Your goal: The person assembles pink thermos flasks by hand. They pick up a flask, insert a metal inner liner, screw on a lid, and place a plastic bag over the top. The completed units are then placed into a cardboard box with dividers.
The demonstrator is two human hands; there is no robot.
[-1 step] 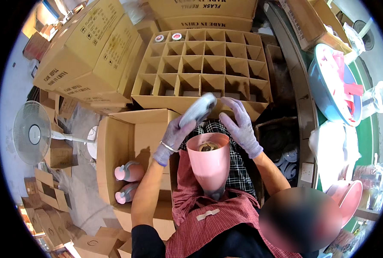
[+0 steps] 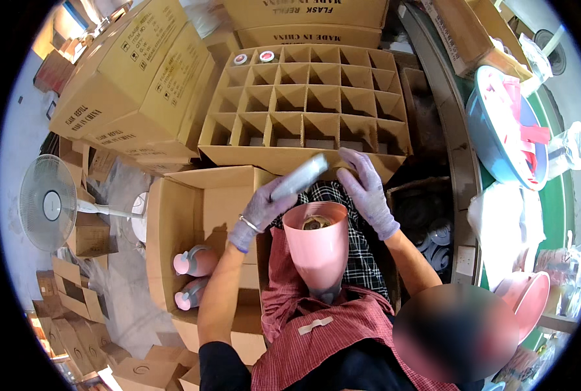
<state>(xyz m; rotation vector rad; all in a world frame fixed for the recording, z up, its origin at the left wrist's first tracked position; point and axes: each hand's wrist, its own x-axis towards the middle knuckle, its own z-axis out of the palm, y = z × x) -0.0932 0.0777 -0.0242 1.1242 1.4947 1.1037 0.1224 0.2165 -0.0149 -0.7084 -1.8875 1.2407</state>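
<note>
My left hand point(image 2: 263, 207), in a pale purple glove, grips a grey rounded piece point(image 2: 301, 177) with a light far end; it is blurred and I cannot make out its kind. My right hand point(image 2: 369, 195), gloved likewise, is held just right of it, fingers apart and nothing seen in them. Below both hands a pink flask body point(image 2: 313, 254) stands in my lap, its wide open end up and its narrow grey end toward me. Something round and brownish point(image 2: 316, 223) shows inside it.
Ahead is a divided carton point(image 2: 258, 155), two red-and-white-topped pieces in its far left cells. An open carton point(image 2: 160, 228) at left holds two pink flasks point(image 2: 193, 262). Tall cartons point(image 2: 134, 85) stand behind it, a fan point(image 2: 50, 204) further left. A blue basin point(image 2: 492, 140) sits at right.
The grey piece has tipped flatter and dropped slightly in my left hand. My right hand has shifted only a little, and the pink flask body stays in place.
</note>
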